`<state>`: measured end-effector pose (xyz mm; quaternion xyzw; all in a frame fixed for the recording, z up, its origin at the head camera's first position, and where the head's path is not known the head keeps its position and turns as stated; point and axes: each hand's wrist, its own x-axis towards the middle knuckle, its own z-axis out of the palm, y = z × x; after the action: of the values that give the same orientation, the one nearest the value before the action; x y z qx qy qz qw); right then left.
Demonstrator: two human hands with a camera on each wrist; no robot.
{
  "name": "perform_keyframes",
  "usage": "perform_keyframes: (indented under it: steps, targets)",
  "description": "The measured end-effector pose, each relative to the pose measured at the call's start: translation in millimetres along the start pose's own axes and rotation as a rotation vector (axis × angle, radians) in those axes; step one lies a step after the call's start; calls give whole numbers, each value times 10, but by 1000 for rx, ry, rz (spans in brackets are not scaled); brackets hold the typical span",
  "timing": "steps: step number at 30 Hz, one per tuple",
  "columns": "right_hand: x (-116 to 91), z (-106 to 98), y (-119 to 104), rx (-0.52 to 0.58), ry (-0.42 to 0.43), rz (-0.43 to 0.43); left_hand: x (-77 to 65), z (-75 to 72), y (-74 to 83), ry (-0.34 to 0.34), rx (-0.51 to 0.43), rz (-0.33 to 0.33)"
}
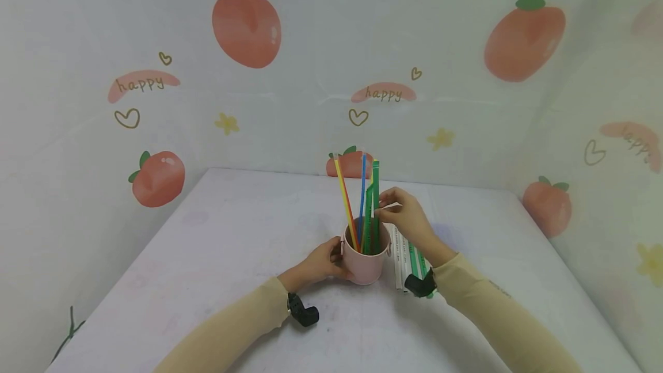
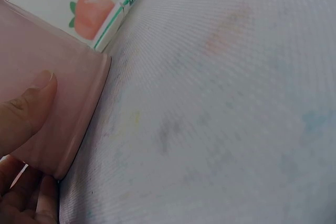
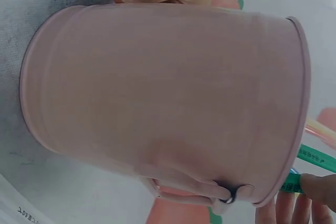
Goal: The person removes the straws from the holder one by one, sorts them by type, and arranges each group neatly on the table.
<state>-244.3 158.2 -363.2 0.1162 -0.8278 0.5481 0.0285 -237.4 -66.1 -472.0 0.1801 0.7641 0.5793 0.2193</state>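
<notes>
A small pink bucket (image 1: 364,269) stands upright on the table. My left hand (image 1: 316,262) holds its left side, the thumb (image 2: 31,108) on the front wall and the other fingers round towards the back. Over the bucket's right rim, my right hand (image 1: 409,220) pinches a long green printed strip (image 1: 376,189) between thumb and fingers; its lower end is inside the bucket. A second green strip (image 1: 368,212) with a slanted top leans beside it. A yellow stick (image 1: 342,180), a reddish one and a blue stick (image 1: 362,189) also stand in the bucket. Their lower ends are hidden.
Several long white printed strips (image 1: 397,261) and green strips (image 1: 414,261) lie on the white table (image 1: 248,235) right of the bucket, partly under my right forearm. A fruit-patterned sheet (image 1: 311,45) hangs behind and at the sides.
</notes>
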Motion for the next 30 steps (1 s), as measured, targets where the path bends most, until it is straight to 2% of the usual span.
perform_keyframes:
  steps: [7, 18, 25, 30]
  targets:
    - [37, -47, -38, 68, 26, 7, -4, -5, 1, 4, 8, -10]
    - [71, -202, -135, 137, 89, -25, 3, -8, -26, -14, 12, 34]
    - [78, -333, -194, 167, 135, -34, -7, 1, -4, -12, -2, 22]
    - [75, -431, -251, 254, 189, -52, -12, 1, 3, -15, -8, 26]
